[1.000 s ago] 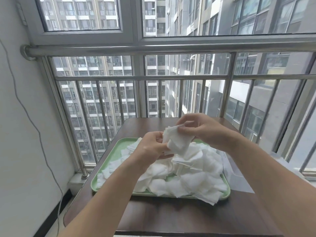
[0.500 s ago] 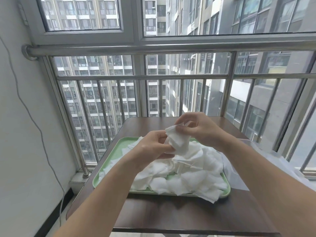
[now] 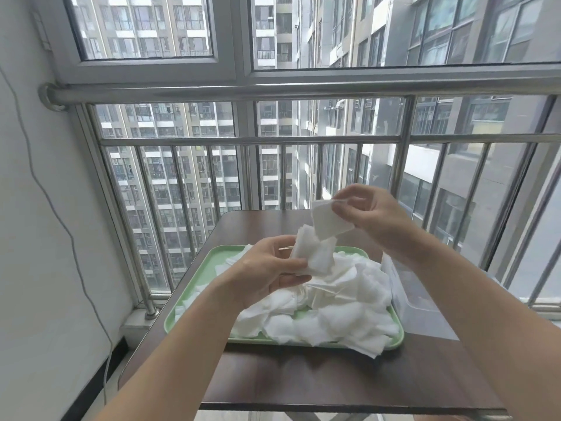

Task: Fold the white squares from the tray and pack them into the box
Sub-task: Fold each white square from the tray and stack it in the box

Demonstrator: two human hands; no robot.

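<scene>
A heap of white squares (image 3: 340,302) fills the green tray (image 3: 194,287) on the dark table. Above the heap my left hand (image 3: 267,268) grips a small bunch of white squares (image 3: 312,253) between thumb and fingers. My right hand (image 3: 373,220), higher and to the right, pinches the top edge of a single white square (image 3: 329,221) that hangs just above the bunch. A clear plastic box (image 3: 413,287) stands right of the tray, partly hidden behind my right forearm.
The brown table (image 3: 303,381) ends close to a steel railing (image 3: 273,139) and window at the back. A white wall with a thin cable (image 3: 60,226) runs along the left. Bare tabletop lies in front of the tray.
My hands have drawn apart: the right hand rose up and to the right, peeling one square away from the bunch that stays in my left hand.
</scene>
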